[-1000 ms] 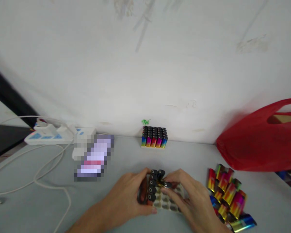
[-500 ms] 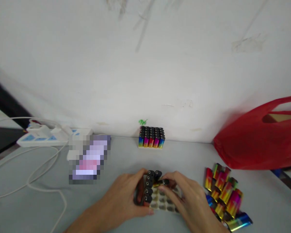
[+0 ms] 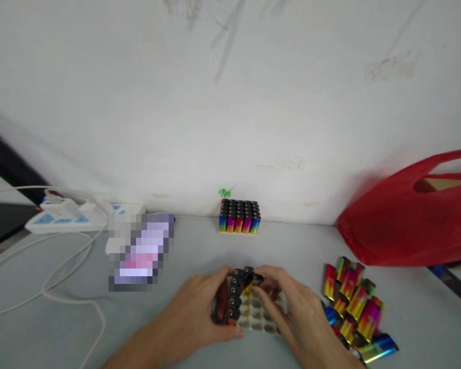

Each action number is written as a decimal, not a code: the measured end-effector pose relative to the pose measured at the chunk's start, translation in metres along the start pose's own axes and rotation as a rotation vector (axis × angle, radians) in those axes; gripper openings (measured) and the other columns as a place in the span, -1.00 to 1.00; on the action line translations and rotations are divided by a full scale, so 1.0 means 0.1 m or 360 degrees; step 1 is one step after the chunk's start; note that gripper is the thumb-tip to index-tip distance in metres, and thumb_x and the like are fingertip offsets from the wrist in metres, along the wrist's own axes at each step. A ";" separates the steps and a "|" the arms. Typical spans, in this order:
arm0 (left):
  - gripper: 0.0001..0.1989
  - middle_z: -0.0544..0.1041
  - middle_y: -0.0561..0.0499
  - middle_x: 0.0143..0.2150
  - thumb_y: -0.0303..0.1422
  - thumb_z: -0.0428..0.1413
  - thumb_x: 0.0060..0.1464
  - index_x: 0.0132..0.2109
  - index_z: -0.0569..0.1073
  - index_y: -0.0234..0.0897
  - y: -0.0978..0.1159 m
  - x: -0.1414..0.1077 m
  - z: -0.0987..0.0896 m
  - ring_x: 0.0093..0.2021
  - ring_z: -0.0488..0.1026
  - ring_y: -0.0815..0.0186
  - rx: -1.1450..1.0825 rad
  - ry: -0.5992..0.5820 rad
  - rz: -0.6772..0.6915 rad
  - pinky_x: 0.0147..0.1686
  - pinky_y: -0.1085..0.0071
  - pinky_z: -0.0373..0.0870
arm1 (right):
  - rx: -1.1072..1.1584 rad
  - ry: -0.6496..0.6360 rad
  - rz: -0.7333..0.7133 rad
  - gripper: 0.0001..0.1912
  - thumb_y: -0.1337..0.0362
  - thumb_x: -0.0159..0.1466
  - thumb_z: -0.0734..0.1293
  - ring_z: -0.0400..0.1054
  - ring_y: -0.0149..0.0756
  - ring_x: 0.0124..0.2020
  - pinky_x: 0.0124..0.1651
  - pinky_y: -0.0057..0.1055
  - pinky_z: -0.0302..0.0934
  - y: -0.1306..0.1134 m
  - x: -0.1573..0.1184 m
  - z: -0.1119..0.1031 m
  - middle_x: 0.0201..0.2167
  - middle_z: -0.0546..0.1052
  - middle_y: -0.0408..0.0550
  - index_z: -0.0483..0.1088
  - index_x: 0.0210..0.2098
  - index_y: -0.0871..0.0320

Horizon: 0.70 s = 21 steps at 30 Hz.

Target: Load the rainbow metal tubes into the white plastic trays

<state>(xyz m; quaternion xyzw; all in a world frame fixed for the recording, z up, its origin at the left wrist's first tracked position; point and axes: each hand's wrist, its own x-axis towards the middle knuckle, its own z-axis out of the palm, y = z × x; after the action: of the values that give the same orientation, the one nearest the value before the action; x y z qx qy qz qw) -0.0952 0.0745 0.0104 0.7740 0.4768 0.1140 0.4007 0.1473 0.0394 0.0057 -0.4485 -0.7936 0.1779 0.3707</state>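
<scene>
A pale tray [image 3: 256, 314] with rows of round-cornered holes lies in front of me. Along its left side stands a column of black-topped lighters [image 3: 235, 290], and another lighter [image 3: 248, 273] is upright at the back of the second column. My left hand [image 3: 200, 307] wraps round the tray's left edge, beside the column. Between thumb and fingers, my right hand [image 3: 288, 302] pinches a lighter [image 3: 258, 278] with a black top and shiny yellow body, tilted over the back of the tray. Its lower end is partly hidden by the fingers.
Loose rainbow-coloured lighters [image 3: 357, 302] lie piled at the right. A full block of lighters [image 3: 238, 220] stands by the wall. A red bag [image 3: 399, 220] is at the right, a blurred phone [image 3: 148, 246] and a white power strip [image 3: 69, 223] with cables at the left.
My right hand has shifted slightly up and left with the lighter, which now tilts close beside the one at the back of the second column. My left hand stays on the tray.
</scene>
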 end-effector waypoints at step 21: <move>-0.45 0.68 0.14 -0.20 -0.10 0.52 0.00 0.05 0.51 -0.14 0.01 0.00 0.00 -0.17 0.60 0.12 0.0003 -0.0012 -0.0008 -0.18 0.33 0.28 | -0.0526 0.0313 0.0006 -0.83 0.28 0.59 0.24 0.57 -0.14 -0.23 -0.12 -0.24 0.41 0.04 0.03 -0.10 -0.23 0.62 -0.03 0.48 0.03 0.09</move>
<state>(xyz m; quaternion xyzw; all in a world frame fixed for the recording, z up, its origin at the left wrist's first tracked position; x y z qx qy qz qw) -0.0952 0.0745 0.0110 0.7736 0.4774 0.1096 0.4020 0.1564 0.0437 0.0113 -0.5201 -0.7710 0.0013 0.3675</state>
